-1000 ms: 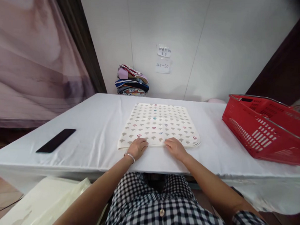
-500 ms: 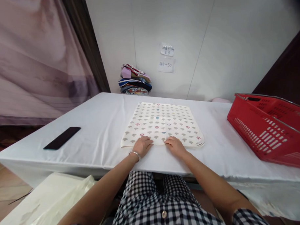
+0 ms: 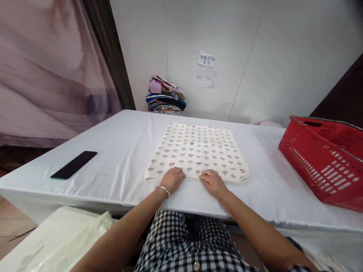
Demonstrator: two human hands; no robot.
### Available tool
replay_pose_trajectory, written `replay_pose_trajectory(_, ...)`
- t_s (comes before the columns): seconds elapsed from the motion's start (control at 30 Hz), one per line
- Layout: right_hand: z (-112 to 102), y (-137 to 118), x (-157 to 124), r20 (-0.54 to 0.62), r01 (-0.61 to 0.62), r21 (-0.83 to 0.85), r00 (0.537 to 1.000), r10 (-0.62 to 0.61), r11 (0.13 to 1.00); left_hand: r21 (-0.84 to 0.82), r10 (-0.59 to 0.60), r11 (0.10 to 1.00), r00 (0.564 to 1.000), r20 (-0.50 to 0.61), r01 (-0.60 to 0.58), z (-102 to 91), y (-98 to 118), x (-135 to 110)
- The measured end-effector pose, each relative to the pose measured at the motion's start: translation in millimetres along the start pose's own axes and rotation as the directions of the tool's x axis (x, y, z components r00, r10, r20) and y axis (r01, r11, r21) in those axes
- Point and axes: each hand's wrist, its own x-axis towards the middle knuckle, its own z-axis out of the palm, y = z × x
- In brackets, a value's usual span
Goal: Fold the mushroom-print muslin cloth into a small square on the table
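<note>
Pinkish drape [image 3: 45, 73] hangs farthest left, well away from the fingers of the left hand [image 3: 172, 180]. Closer to those fingers, though well apart on their left, a black phone [image 3: 74, 165] lies flat on the white-covered tabletop [image 3: 125, 154]. Straight out beyond them, by the wall, folded fabrics make a stack [image 3: 166, 97] in lilac, blue, black and patterned layers. The left hand, with a bracelet [image 3: 163, 189] at its wrist, has its fingers bent over the near edge of a cream, mushroom-printed cloth [image 3: 196, 145], which is spread flat and layered just ahead of both hands. The right hand [image 3: 214, 184] sits just beside, its fingers curled at the same edge; I cannot tell whether either hand pinches the fabric or only rests there. Above and beyond the right fingers, two paper notes [image 3: 206, 60] are fixed to the wall, the lower reading 45-50. Well to their right stands a red basket [image 3: 325, 166].
</note>
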Motion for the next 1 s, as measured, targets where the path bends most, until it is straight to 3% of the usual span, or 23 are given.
replay_pose_trajectory(0.13, 0, -2, 2, 0.039, 0.021, -0.077, 0.999, -0.018, 0.997, 0.020, 0.003, 1.000, 1.000, -0.012, -0.003, -3.8, -13, -14)
replay_pose_trajectory(0.27, 2, -4, 3, 0.050, 0.016, -0.107, 0.999, -0.011, 0.994, 0.049, -0.053, 0.997, 0.997, -0.055, 0.055, -17.2, -41, -41)
replay_pose_trajectory(0.47, 2, -4, 0, 0.055, 0.008, -0.072, 0.998, -0.004, 0.997, 0.051, -0.259, 0.963, 0.961, -0.093, 0.264, -44.4, -88, -91)
replay_pose_trajectory(0.57, 3, -5, 0, 0.050, 0.010, -0.058, 0.999, -0.007, 0.998, -0.049, -0.438, 0.899, 0.890, -0.123, 0.436, -49.1, -91, -103)
replay_pose_trajectory(0.67, 4, -6, -1, 0.035, 0.013, -0.056, 0.999, -0.011, 0.998, -0.196, -0.640, 0.764, 0.761, -0.108, 0.614, -48.0, -79, -102)
replay_pose_trajectory(0.73, 4, -8, -2, 0.021, 0.022, -0.051, 1.000, -0.021, 0.998, -0.249, -0.707, 0.697, 0.702, -0.083, 0.673, -46.5, -70, -99)
replay_pose_trajectory(0.93, 5, -18, 10, 0.054, 0.102, -0.004, 0.993, -0.101, 0.995, -0.292, -0.784, 0.608, 0.616, -0.072, 0.739, -44.6, -59, -91)
replay_pose_trajectory(1.0, 7, -27, 22, 0.089, 0.134, 0.017, 0.987, -0.135, 0.991, -0.305, -0.787, 0.602, 0.614, -0.068, 0.738, -45.2, -60, -90)
